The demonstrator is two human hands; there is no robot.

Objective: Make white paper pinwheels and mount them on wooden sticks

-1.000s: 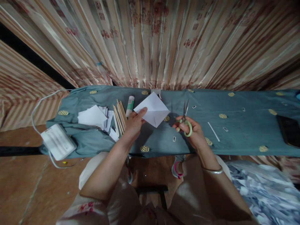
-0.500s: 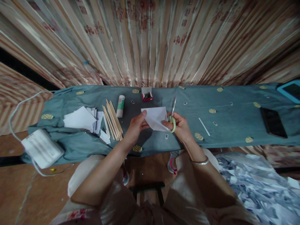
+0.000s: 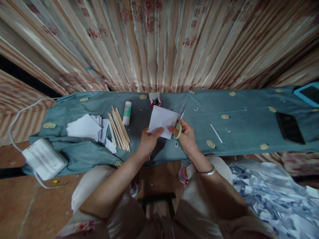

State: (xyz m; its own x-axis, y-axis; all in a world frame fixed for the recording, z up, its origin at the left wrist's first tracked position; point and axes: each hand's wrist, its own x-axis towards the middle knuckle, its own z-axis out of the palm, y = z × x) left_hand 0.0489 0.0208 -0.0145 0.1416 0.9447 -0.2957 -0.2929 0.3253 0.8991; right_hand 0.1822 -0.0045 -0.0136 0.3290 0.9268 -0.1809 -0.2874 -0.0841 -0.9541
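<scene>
Over the middle of the cloth-covered table I hold a white sheet of paper [image 3: 163,119], roughly square and tilted. My left hand [image 3: 150,140] pinches its lower left edge, thumb on top. My right hand [image 3: 185,134] is closed around scissors [image 3: 177,130] with pale green handles, their blades pointing up and away. The right thumb also presses on the paper's lower right edge. Just beyond the paper stands a small open red-and-white box [image 3: 155,99] with dark bits inside, partly covered by the sheet's top corner.
Left on the cloth [image 3: 239,139] lie a glue stick [image 3: 127,113], several wooden sticks [image 3: 120,128] and a stack of white paper [image 3: 84,127]. A white box with a cable [image 3: 45,159] is at far left. Rightward are a paper strip [image 3: 216,133], a phone [image 3: 290,128] and a bag of paper scraps [image 3: 276,196].
The paper has turned and its far edge has risen toward the small box. My left thumb has shifted to the sheet's lower edge. The scissors have tilted slightly.
</scene>
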